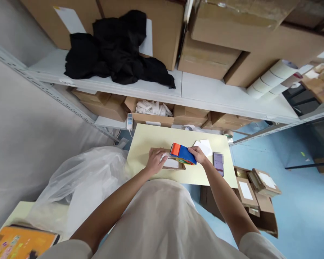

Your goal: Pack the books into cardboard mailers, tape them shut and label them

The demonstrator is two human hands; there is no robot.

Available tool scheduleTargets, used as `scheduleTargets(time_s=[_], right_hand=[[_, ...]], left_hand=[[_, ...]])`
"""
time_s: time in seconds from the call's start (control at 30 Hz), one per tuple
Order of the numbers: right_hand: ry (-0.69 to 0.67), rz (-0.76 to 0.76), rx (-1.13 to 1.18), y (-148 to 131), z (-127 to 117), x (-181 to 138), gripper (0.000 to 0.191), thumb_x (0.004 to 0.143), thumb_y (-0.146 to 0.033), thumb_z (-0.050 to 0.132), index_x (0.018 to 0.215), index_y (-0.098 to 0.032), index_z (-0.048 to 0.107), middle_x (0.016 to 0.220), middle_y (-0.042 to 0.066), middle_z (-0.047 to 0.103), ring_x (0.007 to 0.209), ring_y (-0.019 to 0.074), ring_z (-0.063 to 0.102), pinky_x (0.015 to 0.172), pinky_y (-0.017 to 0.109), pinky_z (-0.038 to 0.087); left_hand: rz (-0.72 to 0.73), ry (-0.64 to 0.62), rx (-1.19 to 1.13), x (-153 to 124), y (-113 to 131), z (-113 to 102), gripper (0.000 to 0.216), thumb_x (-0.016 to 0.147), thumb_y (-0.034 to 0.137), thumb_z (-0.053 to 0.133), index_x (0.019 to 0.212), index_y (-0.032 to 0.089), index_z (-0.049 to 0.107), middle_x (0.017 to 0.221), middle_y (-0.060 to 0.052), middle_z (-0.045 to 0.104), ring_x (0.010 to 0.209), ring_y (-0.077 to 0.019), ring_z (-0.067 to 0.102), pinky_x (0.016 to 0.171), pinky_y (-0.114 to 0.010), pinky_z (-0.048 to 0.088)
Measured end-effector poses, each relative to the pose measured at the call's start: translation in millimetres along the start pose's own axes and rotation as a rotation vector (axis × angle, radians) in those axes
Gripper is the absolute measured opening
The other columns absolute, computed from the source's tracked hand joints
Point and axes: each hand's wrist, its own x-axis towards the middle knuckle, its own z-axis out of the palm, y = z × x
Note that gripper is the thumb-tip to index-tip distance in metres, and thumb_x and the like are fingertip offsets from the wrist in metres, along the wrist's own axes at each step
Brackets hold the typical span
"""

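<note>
A small brown cardboard box (171,163) with a white label lies on the pale yellow table (151,138). My left hand (155,160) rests on the box's left end, fingers curled over it, holding it down. My right hand (198,155) grips a blue and orange tape dispenser (182,153), which sits on top of the box's right part.
A phone (218,163) and white paper slips (203,146) lie right of the box. A large clear plastic bag (81,180) stands at the left. Labelled cardboard boxes (255,194) sit on the blue floor at the right. Shelves behind hold cartons, black cloth (116,50) and tape rolls (271,81).
</note>
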Motion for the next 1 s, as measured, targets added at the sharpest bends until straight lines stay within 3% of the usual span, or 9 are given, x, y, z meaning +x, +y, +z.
scheduleTargets(time_s=[0.1,0.17,0.27,0.33,0.47,0.6,0.7,0.83,1.0], right_hand=[[-0.025,-0.008,-0.006,3,-5,-1,0.057,0.071,-0.069,0.052,0.048,-0.02,0.035,0.046,-0.006,0.03,0.046,0.0067,0.026,0.044,0.022,0.02],[-0.02,-0.014,-0.013,4,-7,-2,0.056,0.071,-0.068,0.052,0.048,-0.02,0.034,0.046,-0.006,0.028,0.046,0.0066,0.024,0.044,0.023,0.02],[-0.008,-0.022,-0.026,4,-6,-3,0.056,0.071,-0.067,0.052,0.048,-0.021,0.032,0.047,-0.006,0.026,0.046,0.0066,0.023,0.044,0.023,0.019],[-0.007,-0.03,-0.06,-1,-4,-4,0.055,0.072,-0.066,0.052,0.048,-0.021,0.032,0.047,-0.006,0.026,0.046,0.0067,0.022,0.044,0.023,0.019],[-0.007,-0.079,-0.228,-20,-4,-9,0.053,0.075,-0.063,0.052,0.049,-0.02,0.036,0.049,-0.005,0.029,0.047,0.0074,0.026,0.045,0.024,0.022],[-0.01,-0.11,-0.439,-36,-19,-19,0.051,0.076,-0.061,0.052,0.05,-0.019,0.04,0.049,-0.004,0.034,0.049,0.0084,0.031,0.046,0.024,0.026],[0.001,-0.057,-0.568,-36,-29,-25,0.05,0.079,-0.06,0.048,0.051,-0.019,0.042,0.049,-0.004,0.037,0.049,0.0091,0.034,0.048,0.024,0.029],[0.012,-0.026,-0.7,-29,-21,-22,0.051,0.079,-0.061,0.045,0.049,-0.019,0.042,0.048,-0.002,0.041,0.048,0.0104,0.036,0.049,0.025,0.031],[0.036,0.006,-0.793,-23,-7,-15,0.051,0.081,-0.059,0.041,0.048,-0.02,0.039,0.048,-0.001,0.043,0.048,0.0117,0.037,0.05,0.026,0.031]], left_hand=[[-0.226,0.038,-0.444,12,14,-6,0.043,0.094,0.036,0.034,0.13,0.02,0.048,0.13,-0.011,0.057,0.12,-0.0201,0.053,0.099,-0.039,0.042],[-0.375,-0.047,-0.717,19,22,-9,0.043,0.092,0.038,0.038,0.131,0.021,0.046,0.123,-0.011,0.062,0.107,-0.0195,0.062,0.085,-0.035,0.05],[-0.435,-0.184,-0.943,28,27,-10,0.029,0.088,0.033,0.045,0.108,0.018,0.061,0.098,-0.007,0.072,0.086,-0.0165,0.068,0.073,-0.03,0.052],[-0.434,-0.178,-0.964,31,28,-11,0.019,0.084,0.026,0.05,0.092,0.016,0.064,0.082,-0.005,0.072,0.076,-0.0139,0.067,0.07,-0.027,0.052],[-0.405,-0.031,-0.933,24,15,-17,0.014,0.077,0.025,0.054,0.076,0.016,0.065,0.07,-0.002,0.069,0.066,-0.0121,0.063,0.065,-0.025,0.05],[-0.36,0.152,-0.945,1,-30,-37,0.024,0.067,0.038,0.066,0.069,0.014,0.066,0.061,-0.001,0.064,0.056,-0.0107,0.057,0.058,-0.024,0.047],[-0.449,0.228,-0.892,-15,-75,-45,0.033,0.06,0.045,0.07,0.067,0.013,0.064,0.056,-0.001,0.061,0.05,-0.0094,0.053,0.053,-0.023,0.044],[-0.554,0.211,-0.788,-20,-109,-26,0.038,0.061,0.051,0.065,0.069,0.014,0.063,0.061,-0.003,0.064,0.051,-0.0114,0.056,0.054,-0.025,0.045],[-0.581,0.205,-0.632,-10,-109,14,0.027,0.067,0.045,0.062,0.07,0.018,0.066,0.071,-0.006,0.07,0.075,-0.0208,0.066,0.07,-0.03,0.049]])
